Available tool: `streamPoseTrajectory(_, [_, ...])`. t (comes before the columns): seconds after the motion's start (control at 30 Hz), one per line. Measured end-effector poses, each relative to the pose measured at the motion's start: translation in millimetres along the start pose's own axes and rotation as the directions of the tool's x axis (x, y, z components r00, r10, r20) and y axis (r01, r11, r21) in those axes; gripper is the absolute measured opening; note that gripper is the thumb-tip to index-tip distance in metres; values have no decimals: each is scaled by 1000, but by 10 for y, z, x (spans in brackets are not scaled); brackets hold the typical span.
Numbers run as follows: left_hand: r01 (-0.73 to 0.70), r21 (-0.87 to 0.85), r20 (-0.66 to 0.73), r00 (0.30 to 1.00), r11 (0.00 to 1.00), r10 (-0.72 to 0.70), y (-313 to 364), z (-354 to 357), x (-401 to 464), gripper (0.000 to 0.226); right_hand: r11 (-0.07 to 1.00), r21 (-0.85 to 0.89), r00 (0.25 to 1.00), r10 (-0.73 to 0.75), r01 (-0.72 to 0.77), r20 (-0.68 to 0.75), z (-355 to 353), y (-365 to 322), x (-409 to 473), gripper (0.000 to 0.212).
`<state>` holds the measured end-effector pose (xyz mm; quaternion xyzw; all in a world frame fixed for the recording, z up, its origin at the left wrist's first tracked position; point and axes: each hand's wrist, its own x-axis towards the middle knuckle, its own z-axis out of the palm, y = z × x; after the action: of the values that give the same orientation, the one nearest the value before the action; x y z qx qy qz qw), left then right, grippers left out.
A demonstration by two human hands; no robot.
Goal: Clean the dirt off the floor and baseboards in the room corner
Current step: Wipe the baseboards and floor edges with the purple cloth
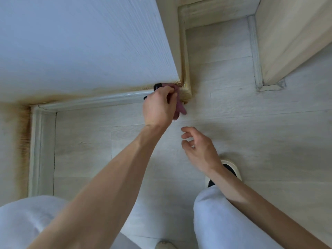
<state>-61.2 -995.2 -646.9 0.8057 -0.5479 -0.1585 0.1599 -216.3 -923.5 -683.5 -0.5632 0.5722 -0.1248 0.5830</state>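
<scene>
The baseboard (pixel 93 101) runs along the pale floor (pixel 233 123) to the outer wall corner. There the left hand (pixel 158 106) clenches a pinkish cloth (pixel 178 105) against it. Nearer, to the right, the right hand (pixel 199 150) hovers with fingers (pixel 186 129) loosely curled, holding nothing.

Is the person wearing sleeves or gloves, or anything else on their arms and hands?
No gloves and no sleeves: the left hand and right hand are bare, and both forearms are bare as far as the picture shows. No watch, ring or bracelet is visible. Lower down, the person wears light grey trousers and a pale slipper over a black sock.
</scene>
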Motion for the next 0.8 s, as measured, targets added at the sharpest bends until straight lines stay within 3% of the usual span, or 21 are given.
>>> streamPoseTrajectory(0.17, [123, -4, -87, 989, 992, -123, -54, -10, 0, 25, 1000, 9, 998, -3, 3, -58, -155, 131, -65, 38])
streamPoseTrajectory(0.27, [10, -43, -26, 1000, 999, -11, 177, 160, 9, 27, 1000, 15, 997, 23, -22, -78, -180, 192, -104, 39])
streamPoseTrajectory(0.4, [-118, 86, -25, 992, 989, 120, 71, 75, -13, 16, 1000, 11, 996, -11, 12, -85, -215, 128, -84, 39])
streamPoseTrajectory(0.47, [-82, 134, -69, 993, 988, 92, -37, -3, 17, 15, 1000, 9, 996, -20, 21, -91, -220, 139, -84, 39])
streamPoseTrajectory(0.57, [-47, 70, -89, 995, 996, 54, 125, 97, 25, 23, 1000, 8, 998, 2, -2, -64, -183, 158, -99, 40])
streamPoseTrajectory(0.7, [-184, 91, -42, 981, 979, 188, 4, 42, -10, 15, 1000, -9, 999, -6, 6, -42, -135, 120, -102, 39])
streamPoseTrajectory(0.8, [-62, 56, -71, 995, 996, 66, -218, -20, 3, 18, 1000, -22, 999, -17, 17, -32, -97, 104, -82, 38])
